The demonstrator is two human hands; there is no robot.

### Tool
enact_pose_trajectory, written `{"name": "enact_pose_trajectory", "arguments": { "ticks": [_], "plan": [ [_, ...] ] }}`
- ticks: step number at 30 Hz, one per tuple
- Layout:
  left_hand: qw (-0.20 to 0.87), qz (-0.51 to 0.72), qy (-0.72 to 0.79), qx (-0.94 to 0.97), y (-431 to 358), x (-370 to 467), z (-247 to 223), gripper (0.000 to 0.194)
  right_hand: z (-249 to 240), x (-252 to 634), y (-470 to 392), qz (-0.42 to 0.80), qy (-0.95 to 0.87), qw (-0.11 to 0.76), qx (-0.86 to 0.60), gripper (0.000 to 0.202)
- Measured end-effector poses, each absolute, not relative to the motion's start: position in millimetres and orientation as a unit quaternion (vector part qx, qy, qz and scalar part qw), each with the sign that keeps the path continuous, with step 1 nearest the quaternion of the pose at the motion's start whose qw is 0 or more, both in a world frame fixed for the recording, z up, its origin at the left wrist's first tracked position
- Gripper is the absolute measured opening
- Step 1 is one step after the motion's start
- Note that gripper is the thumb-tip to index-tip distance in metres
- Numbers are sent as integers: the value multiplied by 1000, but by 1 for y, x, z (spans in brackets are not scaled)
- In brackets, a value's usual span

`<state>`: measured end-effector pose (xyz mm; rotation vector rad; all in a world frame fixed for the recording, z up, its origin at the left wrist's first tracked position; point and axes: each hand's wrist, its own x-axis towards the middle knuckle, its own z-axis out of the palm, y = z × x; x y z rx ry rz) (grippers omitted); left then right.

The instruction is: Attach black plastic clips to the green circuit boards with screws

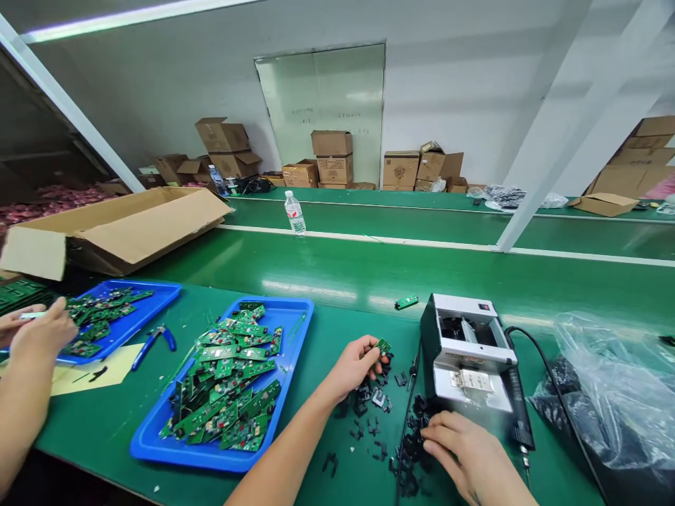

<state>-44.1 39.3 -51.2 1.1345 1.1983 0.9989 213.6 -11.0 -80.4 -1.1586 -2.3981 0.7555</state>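
Note:
My left hand (358,367) is closed around a small green circuit board (383,346), with its end showing beyond the fingertips. Beneath that hand lie scattered black plastic clips (373,426). My right hand (464,450) reaches to a denser heap of black clips (408,464); thumb and fingertips come together at the heap's edge, and whatever is between them is too small to make out. Just beyond the right hand stands a white and black benchtop machine (467,355) with a metal plate on its front. A thin dark rod (410,404) lies between the two groups of clips.
A blue tray (303,330) heaped with circuit boards (232,383) is left of my arms. Farther left are another blue tray (171,292), blue-handled pliers (152,346) and a co-worker's hands (45,334). One board (406,302) lies behind; a plastic bag (616,393) sits right, beside a cable.

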Motion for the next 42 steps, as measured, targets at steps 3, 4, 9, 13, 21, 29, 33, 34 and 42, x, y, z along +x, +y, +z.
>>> {"name": "enact_pose_trajectory", "arguments": {
  "ticks": [3, 4, 9, 13, 21, 29, 33, 34, 42],
  "plan": [
    [590, 439, 499, 457, 37, -48, -53, 45, -83, 174, -5, 84, -894, 195, -395, 21],
    [596, 441, 496, 452, 36, -49, -53, 46, -86, 159, -2, 64, -896, 195, -394, 18],
    [623, 434, 484, 435, 35, -51, -54, 50, -100, 117, 11, 27, -893, 181, -411, 5],
    [646, 421, 475, 424, 33, -49, -54, 50, -102, 122, 12, 30, -898, 178, -402, 10],
    [663, 408, 457, 430, 26, -47, -52, 45, -84, 145, 9, 146, -892, 190, -383, 35],
    [513, 347, 495, 609, 2, -34, -38, 22, -63, 155, 0, 265, -814, 222, -467, 23],
    [505, 348, 514, 599, -1, -29, -37, 15, -56, 152, -2, 342, -758, 257, -492, 18],
    [517, 348, 511, 592, -1, -29, -38, 15, -54, 152, -3, 359, -746, 266, -494, 18],
    [609, 356, 456, 542, -5, -33, -42, 31, -43, 153, -8, 415, -690, 312, -504, 13]
  ]
}}
